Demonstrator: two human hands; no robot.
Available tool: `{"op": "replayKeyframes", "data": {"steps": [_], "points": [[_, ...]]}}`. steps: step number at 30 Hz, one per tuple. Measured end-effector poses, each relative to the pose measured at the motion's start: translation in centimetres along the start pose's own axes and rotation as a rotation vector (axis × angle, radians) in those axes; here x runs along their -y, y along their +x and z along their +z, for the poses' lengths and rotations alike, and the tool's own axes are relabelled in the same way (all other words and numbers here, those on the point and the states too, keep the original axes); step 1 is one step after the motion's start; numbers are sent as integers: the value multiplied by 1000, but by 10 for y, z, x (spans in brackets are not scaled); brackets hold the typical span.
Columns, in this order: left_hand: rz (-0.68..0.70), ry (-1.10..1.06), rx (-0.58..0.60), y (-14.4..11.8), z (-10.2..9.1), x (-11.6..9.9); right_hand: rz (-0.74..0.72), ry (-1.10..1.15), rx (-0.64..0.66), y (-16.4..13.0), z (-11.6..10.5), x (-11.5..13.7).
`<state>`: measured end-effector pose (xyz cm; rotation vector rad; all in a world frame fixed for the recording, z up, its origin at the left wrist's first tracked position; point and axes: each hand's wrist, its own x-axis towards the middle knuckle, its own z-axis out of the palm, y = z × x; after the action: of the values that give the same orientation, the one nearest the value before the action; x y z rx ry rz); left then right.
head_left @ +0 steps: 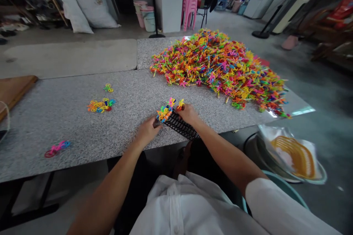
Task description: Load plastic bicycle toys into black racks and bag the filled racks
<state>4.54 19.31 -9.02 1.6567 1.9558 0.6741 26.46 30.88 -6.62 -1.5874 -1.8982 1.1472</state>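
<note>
A black plastic grid rack [182, 126] lies at the table's front edge, its near end reaching over the edge. Small bright plastic pieces [164, 113] in yellow, blue, green and pink stand clustered at its far left end. My left hand [148, 131] is closed around that end, thumb against the rack beside the pieces. Between the fingertips of my right hand [189, 114] is a small yellow and red plastic piece [180, 104], just above the rack. What these pieces are is too small to make out.
A large heap of similar colourful pieces [217, 62] covers the table's back right. Small groups [100, 105] and a pink and blue cluster [57, 148] lie to the left. A wooden board [16, 90] is at far left. Beside the table stands a yellow basket [296, 154] over tubs.
</note>
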Motion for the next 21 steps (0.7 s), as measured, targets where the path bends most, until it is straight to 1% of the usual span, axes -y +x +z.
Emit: {"op": "replayKeyframes", "data": {"steps": [3, 9, 11, 16, 19, 21], "points": [[43, 96, 16, 7, 3, -3, -20, -54, 21, 3, 7, 1], [54, 118, 31, 17, 5, -3, -96, -355, -32, 9, 11, 2], [49, 148, 37, 19, 5, -4, -116, -416, -37, 8, 13, 3], [2, 222, 32, 21, 6, -7, -127, -451, -12, 4, 16, 5], [6, 235, 22, 22, 8, -6, -118, -474, -2, 3, 19, 7], [13, 242, 26, 22, 8, -5, -91, -507, -18, 2, 23, 10]]}}
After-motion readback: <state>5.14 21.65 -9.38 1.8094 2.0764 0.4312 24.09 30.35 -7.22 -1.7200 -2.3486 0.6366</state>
